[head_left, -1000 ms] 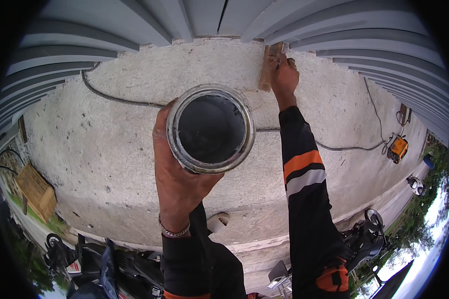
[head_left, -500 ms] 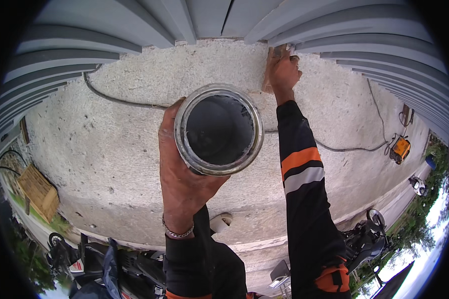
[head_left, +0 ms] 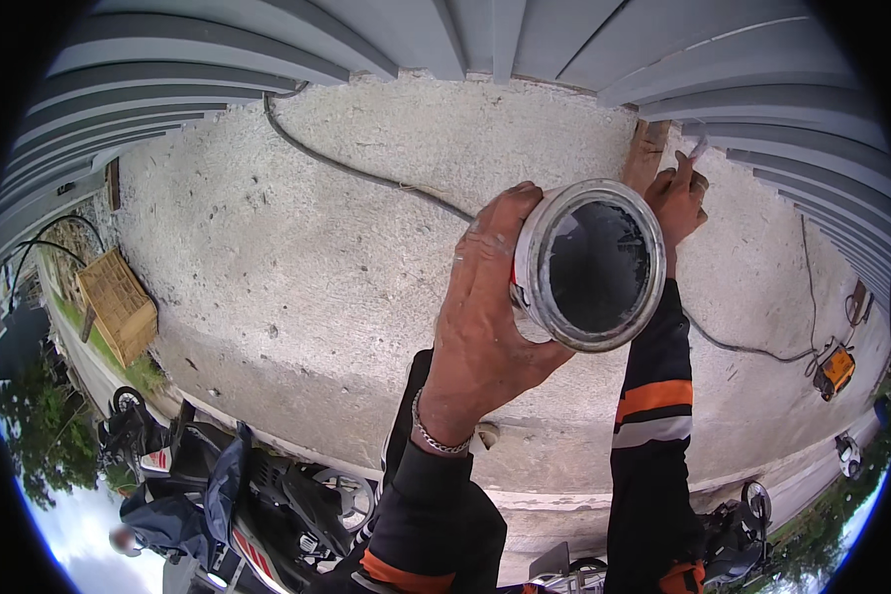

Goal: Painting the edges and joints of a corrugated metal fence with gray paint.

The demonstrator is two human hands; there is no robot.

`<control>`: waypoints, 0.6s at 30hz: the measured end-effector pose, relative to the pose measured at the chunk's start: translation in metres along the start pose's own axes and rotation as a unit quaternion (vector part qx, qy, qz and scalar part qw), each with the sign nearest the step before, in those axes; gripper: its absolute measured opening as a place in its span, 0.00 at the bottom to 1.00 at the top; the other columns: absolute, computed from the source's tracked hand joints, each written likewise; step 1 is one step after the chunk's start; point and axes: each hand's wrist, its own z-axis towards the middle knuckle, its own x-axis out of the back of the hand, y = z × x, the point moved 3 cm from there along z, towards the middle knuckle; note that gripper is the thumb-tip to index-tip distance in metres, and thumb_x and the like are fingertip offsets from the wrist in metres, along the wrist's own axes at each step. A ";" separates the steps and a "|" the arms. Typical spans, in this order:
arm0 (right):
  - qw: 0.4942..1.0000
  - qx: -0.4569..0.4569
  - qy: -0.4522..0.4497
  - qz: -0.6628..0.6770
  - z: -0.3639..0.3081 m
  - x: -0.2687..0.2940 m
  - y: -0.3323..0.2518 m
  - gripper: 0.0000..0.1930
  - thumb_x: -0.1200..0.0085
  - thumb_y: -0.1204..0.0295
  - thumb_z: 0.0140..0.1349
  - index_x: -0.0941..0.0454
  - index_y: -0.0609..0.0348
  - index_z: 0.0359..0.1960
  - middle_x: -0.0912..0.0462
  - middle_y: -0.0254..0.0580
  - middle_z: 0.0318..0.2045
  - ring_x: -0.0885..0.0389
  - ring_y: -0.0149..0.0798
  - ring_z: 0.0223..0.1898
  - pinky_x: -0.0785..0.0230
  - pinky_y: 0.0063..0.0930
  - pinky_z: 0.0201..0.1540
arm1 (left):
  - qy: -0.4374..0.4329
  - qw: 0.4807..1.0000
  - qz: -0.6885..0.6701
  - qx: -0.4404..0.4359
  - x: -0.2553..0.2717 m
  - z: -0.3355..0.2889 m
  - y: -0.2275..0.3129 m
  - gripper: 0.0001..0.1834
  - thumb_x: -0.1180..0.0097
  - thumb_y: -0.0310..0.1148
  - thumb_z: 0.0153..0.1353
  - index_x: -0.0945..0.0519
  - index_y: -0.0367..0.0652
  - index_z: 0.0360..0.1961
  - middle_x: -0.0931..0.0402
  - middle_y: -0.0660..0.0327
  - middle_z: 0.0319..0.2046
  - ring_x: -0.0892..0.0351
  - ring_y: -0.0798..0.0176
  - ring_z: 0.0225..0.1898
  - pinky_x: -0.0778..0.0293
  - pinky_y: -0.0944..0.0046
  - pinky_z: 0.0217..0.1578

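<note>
My left hand (head_left: 485,317) is wrapped round a round metal paint can (head_left: 653,297), holding it up in front of me. The can is open at the top and tilted a little to the right, with dark grey paint inside and smears on its rim. Beyond the can, close to the foot of the grey slatted metal wall (head_left: 663,49), is my right hand (head_left: 679,206). Its fingers are closed on a small flat greyish tool (head_left: 700,147), too blurred to name. A brown wooden block (head_left: 645,153) lies beside that hand against the wall. The can partly hides my right wrist.
A black cable (head_left: 351,170) runs across the rough concrete floor (head_left: 297,267), passing behind the can. Far right stands a yellow-orange machine (head_left: 835,372). A wooden crate (head_left: 119,305) is at the left. Motorcycles (head_left: 267,495) are parked along the concrete's near edge.
The view has swung, so both hands and the can appear farther right. The can is now tilted more to the right. My right hand has drawn back slightly from the wall, exposing the tool.
</note>
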 end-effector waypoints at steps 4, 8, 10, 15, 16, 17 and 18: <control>0.996 -0.028 0.014 0.088 -0.053 0.044 0.034 0.17 0.49 0.66 0.73 0.19 0.39 0.61 0.18 0.39 0.51 0.16 0.43 0.49 0.31 0.53 0.47 | 0.025 0.998 -0.039 -0.044 0.003 -0.007 0.008 0.61 0.18 0.27 0.38 0.40 0.42 0.75 0.35 0.48 0.71 0.35 0.38 0.73 0.34 0.43 0.70; 0.992 -0.036 -0.088 0.087 -0.152 0.073 0.047 0.25 0.36 0.60 0.64 0.20 0.50 0.63 0.14 0.39 0.47 0.19 0.44 0.56 0.32 0.54 0.50 | 0.033 0.998 -0.048 -0.036 0.014 -0.024 0.001 0.59 0.19 0.27 0.40 0.39 0.43 0.74 0.35 0.48 0.71 0.36 0.37 0.73 0.34 0.42 0.70; 0.964 -0.016 -0.082 0.254 -0.175 0.065 0.126 0.25 0.32 0.60 0.59 0.19 0.54 0.58 0.13 0.40 0.49 0.19 0.49 0.59 0.29 0.54 0.51 | 0.006 0.996 -0.086 -0.033 0.008 -0.020 0.010 0.57 0.20 0.28 0.41 0.38 0.44 0.74 0.35 0.49 0.71 0.37 0.37 0.74 0.34 0.41 0.69; 0.973 0.070 -0.145 0.167 -0.224 0.114 0.036 0.11 0.43 0.71 0.68 0.18 0.61 0.48 0.15 0.50 0.39 0.16 0.56 0.42 0.27 0.49 0.41 | 0.023 0.997 -0.066 0.034 0.042 -0.043 -0.031 0.58 0.20 0.29 0.41 0.39 0.47 0.75 0.35 0.51 0.72 0.38 0.37 0.74 0.34 0.40 0.69; 0.970 0.101 -0.159 0.151 -0.224 0.116 0.023 0.09 0.46 0.73 0.70 0.18 0.62 0.48 0.15 0.50 0.38 0.16 0.56 0.40 0.28 0.50 0.40 | 0.030 0.996 -0.063 0.050 0.049 -0.044 -0.036 0.58 0.20 0.29 0.41 0.40 0.49 0.75 0.35 0.52 0.72 0.38 0.37 0.74 0.33 0.40 0.69; 0.969 0.136 -0.142 0.151 -0.223 0.114 0.009 0.09 0.48 0.72 0.71 0.19 0.62 0.47 0.17 0.50 0.35 0.17 0.56 0.38 0.29 0.50 0.40 | 0.042 0.995 -0.067 0.054 0.057 -0.045 -0.041 0.58 0.20 0.29 0.41 0.40 0.49 0.75 0.35 0.52 0.72 0.38 0.37 0.74 0.33 0.40 0.69; 0.967 0.148 -0.144 0.151 -0.218 0.111 -0.004 0.09 0.48 0.72 0.71 0.19 0.62 0.47 0.17 0.50 0.35 0.17 0.56 0.38 0.29 0.50 0.40 | 0.065 0.993 -0.077 0.059 0.066 -0.046 -0.044 0.59 0.20 0.29 0.41 0.40 0.50 0.75 0.34 0.53 0.71 0.37 0.38 0.74 0.33 0.41 0.69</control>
